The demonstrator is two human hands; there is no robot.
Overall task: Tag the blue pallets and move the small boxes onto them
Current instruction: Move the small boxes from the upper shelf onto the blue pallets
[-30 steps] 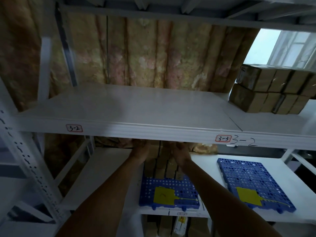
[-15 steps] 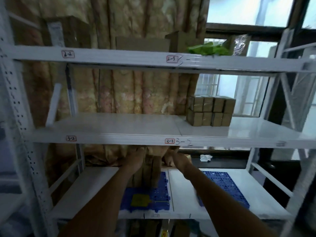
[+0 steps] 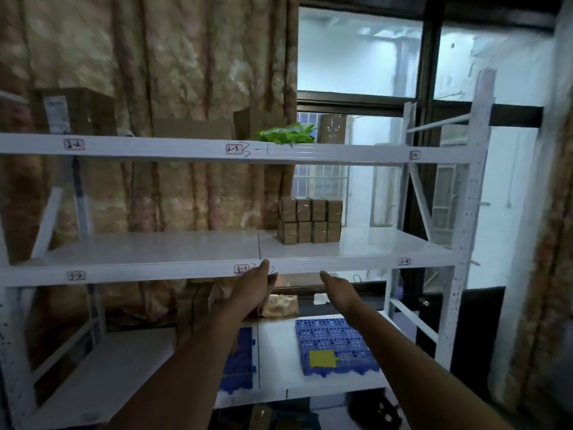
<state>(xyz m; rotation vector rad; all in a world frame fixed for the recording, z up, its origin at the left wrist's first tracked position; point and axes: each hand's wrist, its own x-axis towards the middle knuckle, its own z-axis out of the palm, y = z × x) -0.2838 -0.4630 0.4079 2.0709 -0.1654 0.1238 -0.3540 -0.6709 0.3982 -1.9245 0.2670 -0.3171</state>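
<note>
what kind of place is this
Most likely a small storeroom or stockroom. White metal shelving carries slot labels such as 3-3, small cardboard boxes are stacked in a block on the middle shelf, and a blue plastic pallet with a yellow tag lies on the shelf below.

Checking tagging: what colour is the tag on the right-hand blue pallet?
Yellow tag, on the blue pallet; head view.
</note>
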